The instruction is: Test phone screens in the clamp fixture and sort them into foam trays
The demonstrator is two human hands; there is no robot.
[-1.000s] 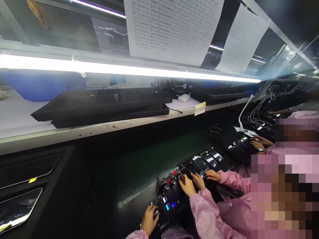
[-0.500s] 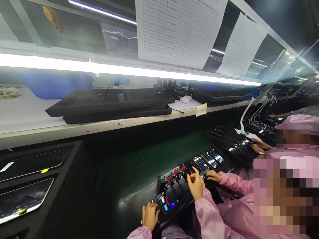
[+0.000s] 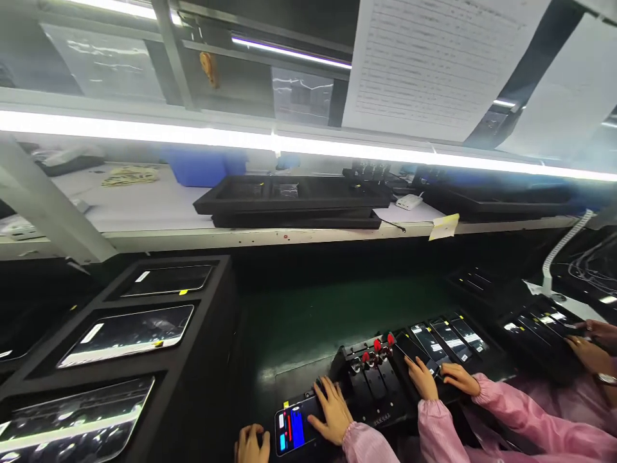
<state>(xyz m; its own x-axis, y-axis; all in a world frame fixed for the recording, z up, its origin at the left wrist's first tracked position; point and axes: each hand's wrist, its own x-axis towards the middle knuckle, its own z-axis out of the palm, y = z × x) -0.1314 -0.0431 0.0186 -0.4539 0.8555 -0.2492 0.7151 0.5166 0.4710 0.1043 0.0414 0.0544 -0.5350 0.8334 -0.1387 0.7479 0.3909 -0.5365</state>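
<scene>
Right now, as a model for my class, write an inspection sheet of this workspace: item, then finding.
Surface: green worktop, dark towards its edges.
Job's things: lit device beside a black fixture with red-tipped clamps; glossy devices in a black tray.
Clutter: yellowish bundle and stacked black trays on the shelf.
Grip: right hand spread at the lit device's edge; left hand beside it, contact unclear.
Cables: white tangle, far right.
Surroundings: co-workers' hands at right; bright tube light overhead.
</scene>
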